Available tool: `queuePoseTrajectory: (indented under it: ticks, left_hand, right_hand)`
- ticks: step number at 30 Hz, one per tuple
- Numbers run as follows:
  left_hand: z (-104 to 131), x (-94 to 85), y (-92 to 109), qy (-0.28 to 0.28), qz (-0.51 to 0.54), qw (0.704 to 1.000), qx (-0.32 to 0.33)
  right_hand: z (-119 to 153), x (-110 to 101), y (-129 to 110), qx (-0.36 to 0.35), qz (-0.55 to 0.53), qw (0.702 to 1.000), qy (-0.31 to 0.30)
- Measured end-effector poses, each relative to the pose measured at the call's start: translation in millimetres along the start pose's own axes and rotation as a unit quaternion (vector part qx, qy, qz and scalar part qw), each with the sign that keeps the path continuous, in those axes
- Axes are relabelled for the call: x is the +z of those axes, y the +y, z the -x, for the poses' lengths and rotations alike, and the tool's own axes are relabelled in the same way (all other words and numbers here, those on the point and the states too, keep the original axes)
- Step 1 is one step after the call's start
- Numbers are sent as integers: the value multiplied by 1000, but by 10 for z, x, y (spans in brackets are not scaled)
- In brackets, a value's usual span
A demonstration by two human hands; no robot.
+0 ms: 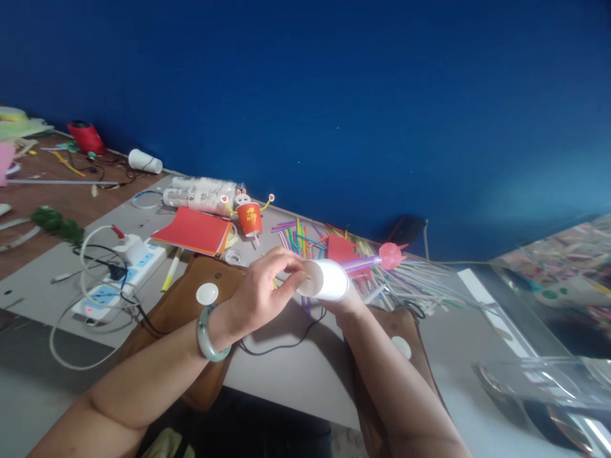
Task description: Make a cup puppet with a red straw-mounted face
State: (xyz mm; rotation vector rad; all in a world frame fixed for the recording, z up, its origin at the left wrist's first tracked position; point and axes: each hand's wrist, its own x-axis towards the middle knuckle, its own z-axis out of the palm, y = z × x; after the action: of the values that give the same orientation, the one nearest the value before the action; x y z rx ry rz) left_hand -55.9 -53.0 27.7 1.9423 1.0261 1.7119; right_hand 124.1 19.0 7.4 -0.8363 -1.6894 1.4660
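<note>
A white paper cup [334, 280] lies on its side in the air over the front of the table, its round end facing left. My right hand [351, 304] is around it from behind and below; the cup hides most of the fingers. My left hand [267, 283] wears a jade-coloured bangle above the wrist. Its thumb and forefinger pinch together at the cup's round end, on something too small to make out. Purple straws [360, 263] reach right from beyond the cup, towards a pinkish-red paper shape [391, 256].
A red decorated cup figure [250, 219] stands behind my left hand, beside red paper [193, 229] and wrapped cups [205, 194]. Loose coloured straws [305, 238] lie behind the cup. A power strip [121, 280] with cables is at left, a clear plastic box [548, 381] at right.
</note>
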Motion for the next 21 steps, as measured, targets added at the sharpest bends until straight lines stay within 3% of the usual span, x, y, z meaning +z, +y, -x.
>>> queuePoseTrajectory:
  ticks: [7, 12, 21]
  left_hand:
    - [24, -20, -4, -8, -27, 1000, 9]
    - [26, -14, -18, -21, -38, 999, 7]
    - [27, -13, 36, -19, -5, 1000, -10]
  right_hand:
    - [-7, 21, -55, -21, -8, 1000, -9]
    - [-12, 6, 43, -17, -25, 999, -16]
    - [-22, 28, 60, -18, -41, 999, -21]
